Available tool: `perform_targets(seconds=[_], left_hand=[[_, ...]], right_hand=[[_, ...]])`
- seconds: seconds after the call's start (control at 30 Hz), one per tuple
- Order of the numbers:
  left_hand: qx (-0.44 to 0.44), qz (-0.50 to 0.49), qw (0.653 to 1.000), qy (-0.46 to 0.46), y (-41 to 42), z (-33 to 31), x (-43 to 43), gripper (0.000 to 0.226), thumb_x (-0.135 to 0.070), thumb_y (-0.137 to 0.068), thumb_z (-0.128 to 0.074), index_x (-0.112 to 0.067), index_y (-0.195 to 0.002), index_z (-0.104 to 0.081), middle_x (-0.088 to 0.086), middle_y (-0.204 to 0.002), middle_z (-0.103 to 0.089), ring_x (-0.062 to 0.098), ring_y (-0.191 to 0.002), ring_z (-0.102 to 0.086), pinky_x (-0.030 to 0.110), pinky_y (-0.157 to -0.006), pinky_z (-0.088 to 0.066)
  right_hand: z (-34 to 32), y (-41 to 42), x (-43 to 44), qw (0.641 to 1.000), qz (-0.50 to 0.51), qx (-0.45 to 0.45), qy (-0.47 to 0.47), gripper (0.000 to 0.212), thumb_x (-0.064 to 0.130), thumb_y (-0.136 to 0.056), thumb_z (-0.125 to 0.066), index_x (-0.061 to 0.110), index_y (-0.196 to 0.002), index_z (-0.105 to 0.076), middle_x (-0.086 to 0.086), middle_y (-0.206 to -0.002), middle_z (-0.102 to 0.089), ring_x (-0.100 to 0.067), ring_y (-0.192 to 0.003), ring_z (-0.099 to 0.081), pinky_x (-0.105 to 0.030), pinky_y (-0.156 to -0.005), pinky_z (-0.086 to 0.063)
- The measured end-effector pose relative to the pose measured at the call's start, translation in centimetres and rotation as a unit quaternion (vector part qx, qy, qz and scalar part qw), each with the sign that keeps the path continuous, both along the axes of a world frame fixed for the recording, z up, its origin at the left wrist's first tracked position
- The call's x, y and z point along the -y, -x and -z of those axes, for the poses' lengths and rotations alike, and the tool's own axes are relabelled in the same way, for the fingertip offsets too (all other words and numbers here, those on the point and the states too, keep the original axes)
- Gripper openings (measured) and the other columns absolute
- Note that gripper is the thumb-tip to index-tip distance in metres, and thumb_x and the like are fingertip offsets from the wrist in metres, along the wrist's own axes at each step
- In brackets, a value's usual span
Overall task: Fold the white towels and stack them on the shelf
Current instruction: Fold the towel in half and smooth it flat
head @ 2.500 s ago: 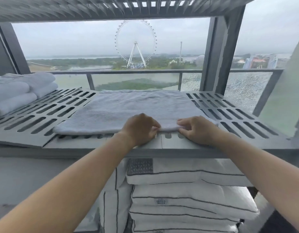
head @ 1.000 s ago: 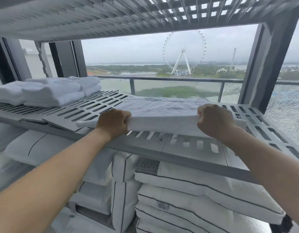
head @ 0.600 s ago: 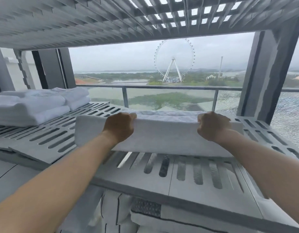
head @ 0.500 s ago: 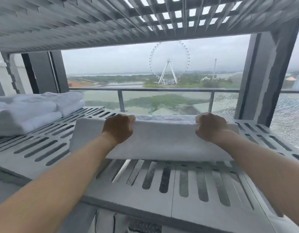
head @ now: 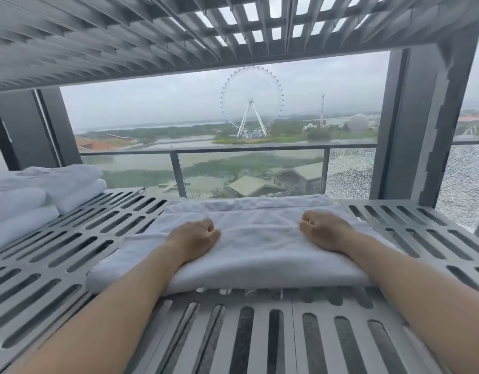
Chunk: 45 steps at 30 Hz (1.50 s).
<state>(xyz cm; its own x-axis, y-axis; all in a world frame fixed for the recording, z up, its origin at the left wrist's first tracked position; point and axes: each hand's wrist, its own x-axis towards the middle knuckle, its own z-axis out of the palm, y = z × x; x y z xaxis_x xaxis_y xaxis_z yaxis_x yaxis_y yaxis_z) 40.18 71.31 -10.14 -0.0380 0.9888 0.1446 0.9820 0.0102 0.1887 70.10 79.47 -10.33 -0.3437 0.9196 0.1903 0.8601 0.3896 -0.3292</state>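
Note:
A white towel (head: 260, 247) lies folded over on itself across the middle of the grey slotted shelf (head: 71, 255), its rounded fold toward me. My left hand (head: 195, 238) rests on its top layer left of centre, fingers curled into the cloth. My right hand (head: 324, 233) does the same right of centre. Both fists sit just short of the top layer's far edge; the fingertips are hidden under the knuckles. A strip of the lower layer shows beyond that edge.
Several folded white towels (head: 57, 184) are stacked at the shelf's far left. A slatted upper shelf (head: 125, 36) hangs close overhead. A thick grey post (head: 416, 125) stands at the back right, with a glass railing (head: 233, 149) behind the shelf.
My hands have carried the towel's near edge up and away from me and laid it down on the far half. The towel now lies flat, doubled over, and the camera has moved closer.

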Motion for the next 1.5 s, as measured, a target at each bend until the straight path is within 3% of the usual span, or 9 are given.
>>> perform_targets(seconds=[0.3,0.47,0.57,0.73,1.03,1.13,1.23,1.33,1.5], left_hand=[[0.006,0.001,1.000,0.009,-1.4,-0.2,6.4,0.025,-0.044,-0.095,-0.032,-0.028,-0.077,-0.041,0.000,-0.090,-0.057,0.020,-0.085,-0.051,0.035,-0.075,-0.039],[-0.006,-0.010,1.000,0.001,-2.8,-0.2,10.7,0.031,-0.047,-0.094,-0.030,-0.024,-0.086,-0.050,-0.001,-0.098,-0.061,0.018,-0.089,-0.054,0.035,-0.077,-0.041],[-0.047,-0.031,0.997,-0.043,-3.4,-0.9,12.6,0.035,-0.052,-0.092,-0.028,-0.027,-0.072,-0.040,-0.003,-0.082,-0.054,0.018,-0.076,-0.051,0.034,-0.065,-0.036],[-0.127,-0.005,0.978,-0.165,-3.8,-3.1,14.7,0.035,-0.054,-0.093,-0.025,-0.025,-0.080,-0.039,0.001,-0.081,-0.056,0.019,-0.068,-0.048,0.032,-0.060,-0.031],[-0.195,0.055,0.956,-0.212,-2.7,-2.6,12.2,0.043,-0.049,-0.094,-0.026,-0.012,-0.092,-0.048,0.009,-0.092,-0.062,0.028,-0.079,-0.059,0.033,-0.062,-0.037],[-0.174,0.059,0.970,-0.156,-2.1,-1.4,10.6,0.036,-0.048,-0.095,-0.028,-0.016,-0.090,-0.045,0.006,-0.096,-0.059,0.025,-0.085,-0.058,0.032,-0.066,-0.038],[-0.069,0.032,0.995,-0.068,-1.3,-0.6,9.9,0.024,-0.049,-0.093,-0.034,-0.026,-0.094,-0.043,-0.001,-0.109,-0.057,0.016,-0.093,-0.052,0.032,-0.074,-0.037],[-0.020,0.017,0.999,-0.042,-0.4,-0.2,10.4,0.030,-0.050,-0.091,-0.037,-0.027,-0.105,-0.047,0.000,-0.120,-0.055,0.015,-0.100,-0.048,0.035,-0.083,-0.040],[-0.001,0.003,1.000,-0.013,0.0,0.2,12.7,0.042,-0.055,-0.091,-0.034,-0.025,-0.118,-0.045,0.003,-0.126,-0.050,0.022,-0.114,-0.045,0.041,-0.095,-0.037]], right_hand=[[0.0,-0.9,4.4,0.999,-0.023,0.045,0.008,0.026,0.046,-0.091,-0.032,0.026,-0.089,-0.048,-0.002,-0.111,-0.056,-0.020,-0.096,-0.048,-0.035,-0.076,-0.034],[-0.2,-2.1,8.1,0.997,-0.051,0.052,0.009,0.029,0.046,-0.092,-0.031,0.023,-0.090,-0.050,-0.002,-0.107,-0.056,-0.021,-0.096,-0.049,-0.036,-0.078,-0.036],[-0.5,-2.9,9.7,0.996,-0.072,0.047,-0.016,0.046,0.051,-0.093,-0.030,0.015,-0.077,-0.055,0.000,-0.085,-0.059,-0.019,-0.082,-0.054,-0.033,-0.071,-0.039],[-2.2,-4.1,12.4,0.985,-0.072,0.058,-0.145,0.054,0.055,-0.090,-0.031,0.015,-0.055,-0.041,0.000,-0.053,-0.046,-0.015,-0.047,-0.041,-0.027,-0.048,-0.031],[-2.9,-3.4,11.9,0.965,-0.027,0.086,-0.248,0.048,0.050,-0.089,-0.037,0.021,-0.051,-0.034,0.005,-0.058,-0.043,-0.020,-0.062,-0.044,-0.032,-0.062,-0.030],[-1.7,-2.7,10.3,0.977,-0.030,0.092,-0.189,0.041,0.052,-0.089,-0.038,0.021,-0.063,-0.043,0.002,-0.077,-0.048,-0.018,-0.079,-0.046,-0.033,-0.073,-0.036],[-0.7,-2.5,9.4,0.995,-0.041,0.032,-0.087,0.033,0.051,-0.089,-0.042,0.021,-0.079,-0.051,0.001,-0.089,-0.053,-0.021,-0.087,-0.052,-0.035,-0.078,-0.042],[-0.4,-2.6,9.3,0.995,-0.048,0.005,-0.091,0.027,0.048,-0.090,-0.043,0.023,-0.081,-0.051,0.000,-0.094,-0.054,-0.019,-0.085,-0.050,-0.034,-0.073,-0.040],[-0.4,-2.6,10.0,0.996,-0.066,0.023,-0.061,0.023,0.043,-0.089,-0.048,0.021,-0.089,-0.054,-0.004,-0.103,-0.057,-0.020,-0.096,-0.051,-0.036,-0.084,-0.042]])
